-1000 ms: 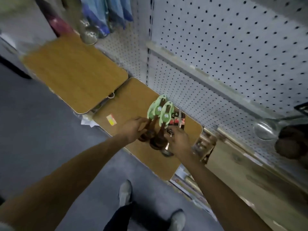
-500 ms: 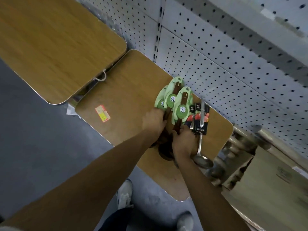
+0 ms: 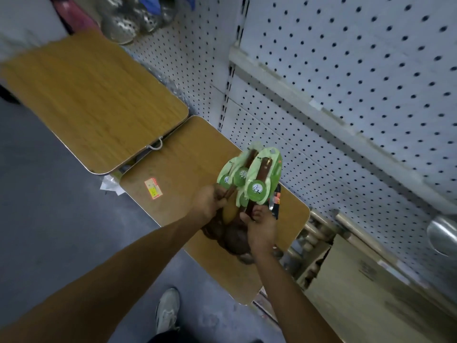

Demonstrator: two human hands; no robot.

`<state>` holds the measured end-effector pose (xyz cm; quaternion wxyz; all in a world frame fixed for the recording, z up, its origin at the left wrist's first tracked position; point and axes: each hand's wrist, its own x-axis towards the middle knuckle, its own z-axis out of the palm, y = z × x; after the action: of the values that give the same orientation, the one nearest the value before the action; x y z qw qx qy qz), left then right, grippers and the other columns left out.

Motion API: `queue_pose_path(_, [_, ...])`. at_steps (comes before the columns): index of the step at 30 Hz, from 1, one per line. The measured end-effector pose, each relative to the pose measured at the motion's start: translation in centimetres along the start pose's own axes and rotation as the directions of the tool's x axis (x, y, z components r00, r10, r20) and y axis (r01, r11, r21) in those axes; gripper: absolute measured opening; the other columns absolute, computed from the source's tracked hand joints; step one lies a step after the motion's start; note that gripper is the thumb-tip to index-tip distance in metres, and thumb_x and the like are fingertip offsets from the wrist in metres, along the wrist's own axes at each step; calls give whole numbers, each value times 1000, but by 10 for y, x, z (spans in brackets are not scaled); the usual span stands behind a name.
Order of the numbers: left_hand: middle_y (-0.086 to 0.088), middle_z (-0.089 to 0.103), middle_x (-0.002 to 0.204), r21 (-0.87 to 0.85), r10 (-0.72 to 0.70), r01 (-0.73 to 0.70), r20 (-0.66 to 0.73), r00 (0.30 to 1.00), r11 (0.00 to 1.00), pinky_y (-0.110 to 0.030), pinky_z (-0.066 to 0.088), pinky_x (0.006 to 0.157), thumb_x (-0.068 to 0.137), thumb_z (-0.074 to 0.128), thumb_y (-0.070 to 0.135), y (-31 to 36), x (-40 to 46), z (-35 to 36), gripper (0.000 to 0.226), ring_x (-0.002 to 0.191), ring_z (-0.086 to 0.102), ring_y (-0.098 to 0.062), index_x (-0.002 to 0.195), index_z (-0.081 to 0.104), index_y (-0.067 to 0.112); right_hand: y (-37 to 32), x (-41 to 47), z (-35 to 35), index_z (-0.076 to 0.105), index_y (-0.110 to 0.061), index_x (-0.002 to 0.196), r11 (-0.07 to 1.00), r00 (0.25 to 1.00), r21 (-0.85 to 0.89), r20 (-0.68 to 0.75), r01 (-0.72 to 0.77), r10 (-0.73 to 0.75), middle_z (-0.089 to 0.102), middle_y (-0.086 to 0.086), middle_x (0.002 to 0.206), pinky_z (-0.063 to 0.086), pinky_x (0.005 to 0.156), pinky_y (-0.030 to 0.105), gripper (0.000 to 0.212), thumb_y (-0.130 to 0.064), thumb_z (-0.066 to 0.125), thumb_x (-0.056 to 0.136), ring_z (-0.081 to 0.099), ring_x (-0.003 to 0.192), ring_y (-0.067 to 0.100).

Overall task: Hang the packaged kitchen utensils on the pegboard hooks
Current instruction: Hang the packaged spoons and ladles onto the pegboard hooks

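Several dark wooden spoons with green card headers point(image 3: 256, 178) form a bunch above a wood-grain board point(image 3: 178, 177). My left hand point(image 3: 210, 201) grips the handles on the left of the bunch. My right hand point(image 3: 262, 225) grips the front spoon's handle just below its green header; a black-carded utensil point(image 3: 276, 203) shows behind it. The brown spoon bowls point(image 3: 233, 237) hang under my hands. The white pegboard point(image 3: 358, 78) rises to the right, with no hook plainly visible near the bunch.
A second wood-grain board point(image 3: 91, 100) lies to the left. Metal strainers point(image 3: 128, 26) hang at the top. A steel ladle bowl point(image 3: 442, 233) sticks out at the right edge. A cardboard box point(image 3: 351, 276) sits at lower right. My shoe point(image 3: 167, 309) stands on the grey floor.
The view has tilted up and back. The bunch of spoons has lifted a little toward the pegboard, and both hands still hold it. The metal ladle on the black card is now mostly hidden.
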<state>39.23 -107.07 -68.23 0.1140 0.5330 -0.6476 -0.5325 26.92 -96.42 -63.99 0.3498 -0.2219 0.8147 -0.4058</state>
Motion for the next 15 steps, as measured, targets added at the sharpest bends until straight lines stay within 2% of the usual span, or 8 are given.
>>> queue_pose_path(1, [2, 68, 89, -35, 31, -31, -14, 999, 999, -27, 44, 72, 83, 71, 0, 8, -13, -8, 21, 76, 61, -9, 100, 73, 12, -7, -5, -8, 54, -20, 77, 999, 1000, 34, 7, 31, -31, 60, -7, 77, 50, 74, 19, 34, 5, 77, 75, 58, 75, 8])
queue_pose_path(3, [5, 67, 91, -74, 102, -104, -39, 994, 992, -17, 45, 66, 85, 72, 3, 30, -44, -22, 29, 70, 59, 2, 110, 72, 17, -20, -19, -27, 55, -26, 80, 992, 998, 111, 7, 67, -69, 63, -2, 80, 52, 76, 29, 42, 8, 79, 72, 61, 79, 17])
queue_pose_path(6, [1, 66, 96, -107, 160, -165, -56, 986, 980, -13, 45, 56, 87, 72, 4, 59, -90, -32, 33, 73, 62, -8, 114, 68, 22, -38, -45, -63, 59, -19, 101, 972, 994, 211, 7, 108, -112, 65, 7, 78, 53, 73, 30, 50, 11, 81, 67, 63, 78, 22])
queue_pose_path(7, [-1, 66, 96, -112, 192, -198, -59, 980, 974, -19, 47, 57, 86, 72, 6, 69, -105, -33, 31, 74, 63, -13, 110, 67, 26, -41, -54, -75, 59, -15, 106, 965, 991, 231, 9, 127, -133, 64, 7, 76, 53, 74, 32, 52, 10, 81, 67, 63, 78, 23])
queue_pose_path(9, [1, 65, 93, -111, 252, -257, -61, 966, 960, -33, 50, 65, 84, 73, 17, 89, -133, -33, 23, 74, 63, -15, 99, 65, 32, -48, -74, -102, 60, -16, 99, 949, 981, 259, 11, 183, -192, 62, 3, 73, 51, 76, 32, 41, 5, 82, 71, 62, 79, 22])
queue_pose_path(11, [4, 66, 91, -136, 272, -278, -60, 960, 951, -35, 53, 69, 85, 75, 25, 113, -163, -29, 17, 76, 65, -15, 95, 66, 35, -54, -97, -129, 63, -22, 89, 929, 973, 299, 1, 220, -230, 64, -5, 72, 49, 78, 28, 31, 1, 79, 76, 63, 79, 16])
queue_pose_path(15, [7, 71, 94, -182, 292, -294, -38, 956, 938, -38, 55, 83, 88, 75, 26, 157, -220, -12, 15, 91, 67, -13, 102, 69, 26, -59, -146, -183, 66, -27, 94, 908, 963, 337, 11, 251, -270, 68, -6, 75, 49, 76, 19, 32, 1, 75, 80, 65, 78, 8])
